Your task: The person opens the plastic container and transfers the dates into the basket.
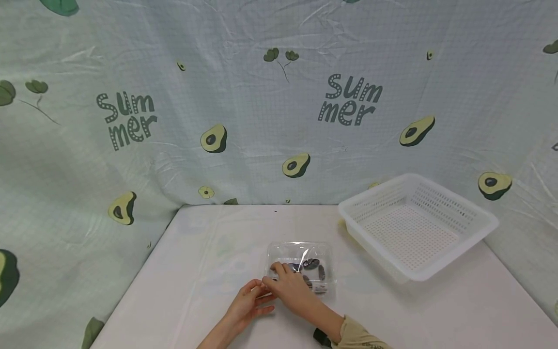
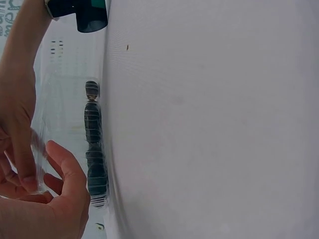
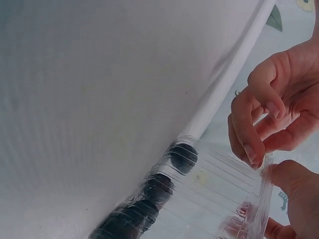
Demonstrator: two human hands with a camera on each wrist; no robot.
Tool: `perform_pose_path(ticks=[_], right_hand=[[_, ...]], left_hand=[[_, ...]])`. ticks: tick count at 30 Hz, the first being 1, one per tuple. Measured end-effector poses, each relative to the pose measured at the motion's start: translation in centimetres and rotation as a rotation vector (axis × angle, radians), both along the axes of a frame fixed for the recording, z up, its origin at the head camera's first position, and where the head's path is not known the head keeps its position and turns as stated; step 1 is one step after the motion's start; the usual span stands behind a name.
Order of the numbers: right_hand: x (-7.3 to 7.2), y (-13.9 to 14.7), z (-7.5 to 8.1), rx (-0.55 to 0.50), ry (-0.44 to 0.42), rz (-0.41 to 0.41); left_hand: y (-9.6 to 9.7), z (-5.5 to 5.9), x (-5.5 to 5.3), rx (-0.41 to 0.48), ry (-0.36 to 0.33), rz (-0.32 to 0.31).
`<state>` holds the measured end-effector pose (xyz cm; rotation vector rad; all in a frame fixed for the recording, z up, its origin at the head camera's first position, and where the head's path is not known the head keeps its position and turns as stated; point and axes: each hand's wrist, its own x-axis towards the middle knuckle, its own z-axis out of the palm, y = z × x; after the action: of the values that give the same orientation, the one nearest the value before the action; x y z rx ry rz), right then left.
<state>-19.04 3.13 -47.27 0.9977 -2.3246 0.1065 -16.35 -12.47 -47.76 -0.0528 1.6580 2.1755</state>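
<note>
Clear plastic box sits mid-tabletop, clock read from the person's seat, dark oval pieces inside. Right hand comes in from 5 o'clock, its grip clamped on the box's 7 o'clock corner: thumb outside the edge, other fingers bent over the top. Left hand sits at 7 o'clock just beside that same corner, fingers bent and spaced, tips close to the right thumb; from here I can't tell whether its grip pinches the rim. White perforated basket at 2 o'clock from the box, apart from it. Tan sleeve on the right arm. Avocado-print "summer" cloth hangs at 12 o'clock.
</note>
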Motion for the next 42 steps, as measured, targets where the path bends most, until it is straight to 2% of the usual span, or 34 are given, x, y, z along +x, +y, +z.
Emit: perform_pose_path(ticks=[12,18,20,29,36,42], right_hand=[[0.1,-0.1,0.1,-0.046,-0.048,-0.002],[-0.4,0.0,1.5,-0.227,-0.035,0.059],[-0.5,0.2,1.8,-0.249,-0.032,0.082],[-0.1,1.4,1.4,-0.146,-0.083,0.083],[0.5,5.1,1.7,-0.020,-0.195,0.093],[0.7,8.7,1.1,0.007,-0.117,0.109]], left_hand=[[0.1,0.1,0.0,-0.008,0.012,-0.002],[0.0,-0.1,0.0,-0.037,-0.005,0.004],[0.0,-0.1,0.1,-0.050,-0.012,0.002],[0.0,0.0,0.1,-0.099,-0.003,-0.014],[0.2,0.4,0.4,-0.110,-0.013,-0.001],[0.5,0.3,0.5,-0.109,-0.008,0.025]])
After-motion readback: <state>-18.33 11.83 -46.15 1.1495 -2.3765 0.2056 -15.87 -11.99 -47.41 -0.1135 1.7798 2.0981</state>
